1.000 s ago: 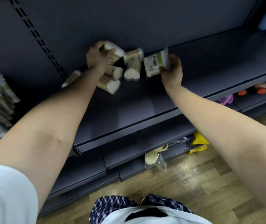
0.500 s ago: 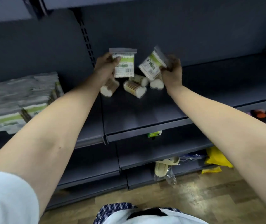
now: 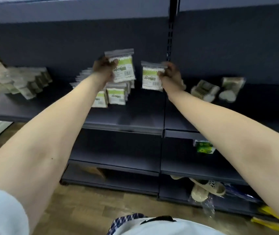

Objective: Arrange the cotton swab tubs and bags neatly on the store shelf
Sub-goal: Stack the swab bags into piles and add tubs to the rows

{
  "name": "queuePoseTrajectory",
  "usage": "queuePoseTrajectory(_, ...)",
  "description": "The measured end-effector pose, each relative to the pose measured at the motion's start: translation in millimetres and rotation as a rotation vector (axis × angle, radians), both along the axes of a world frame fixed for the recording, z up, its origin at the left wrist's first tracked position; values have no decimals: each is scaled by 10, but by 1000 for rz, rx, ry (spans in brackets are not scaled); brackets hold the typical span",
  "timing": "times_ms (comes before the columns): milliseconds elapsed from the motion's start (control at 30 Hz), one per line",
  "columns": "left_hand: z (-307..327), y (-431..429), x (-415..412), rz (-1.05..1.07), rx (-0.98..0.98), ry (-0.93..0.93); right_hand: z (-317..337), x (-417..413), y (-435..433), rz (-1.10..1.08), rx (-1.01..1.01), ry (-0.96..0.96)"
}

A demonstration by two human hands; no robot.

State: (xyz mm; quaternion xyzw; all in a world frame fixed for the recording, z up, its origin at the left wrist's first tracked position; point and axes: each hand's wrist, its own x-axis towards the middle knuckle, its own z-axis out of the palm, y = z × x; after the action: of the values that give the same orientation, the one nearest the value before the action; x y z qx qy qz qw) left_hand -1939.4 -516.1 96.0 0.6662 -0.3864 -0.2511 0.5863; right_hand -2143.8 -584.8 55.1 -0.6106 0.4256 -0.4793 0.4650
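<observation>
The fingers of the left hand (image 3: 104, 69) are curled round the upper left edge of a cotton swab bag (image 3: 123, 68), which is held upright in the air. The fingers of the right hand (image 3: 171, 73) are pinched on the upper right corner of a second bag (image 3: 152, 77), likewise upright and clear of the shelf (image 3: 140, 114). The two bags are kept apart, the first at nine o'clock of the second and slightly higher.

At six o'clock below the left-hand bag, a row of bags (image 3: 116, 95) is stood on the shelf, receding toward ten o'clock. At three o'clock of the right hand, a clear tub (image 3: 203, 90) and another tub (image 3: 230, 89) are lying near each other on the same level. Far toward nine o'clock, a blurred stack of packets (image 3: 28, 82) is seen.

The step in hand is judged to be the delivery of both bags to the standing row. For the next move, each bag must be lowered upright against the row, label forward and edges aligned, without the row being toppled.
</observation>
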Motion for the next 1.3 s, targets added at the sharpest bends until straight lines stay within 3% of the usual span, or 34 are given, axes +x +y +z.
queuePoseTrajectory(200, -130, 717, 719, 85, 24, 20, -147, 766, 341, 109, 19, 37)
queuePoseTrajectory(333, -230, 959, 1022, 30, 22, 12, -271, 1010, 482, 97, -1, 81)
queuePoseTrajectory(667, -718, 1014, 1624, 192, 116, 31, -509, 1414, 649, -46, 14, 171)
queuePoseTrajectory(800, -975, 869, 1720, 233, 156, -57, -633, 1527, 688, -138, -64, 210)
queuePoseTrajectory(1067, -1315, 783, 1755, 211, -23, 88, -954, 1701, 808, -260, -9, 102)
queuePoseTrajectory(1300, -1430, 832, 1751, 151, -93, 2, -1016, 1711, 798, -364, -14, 32)
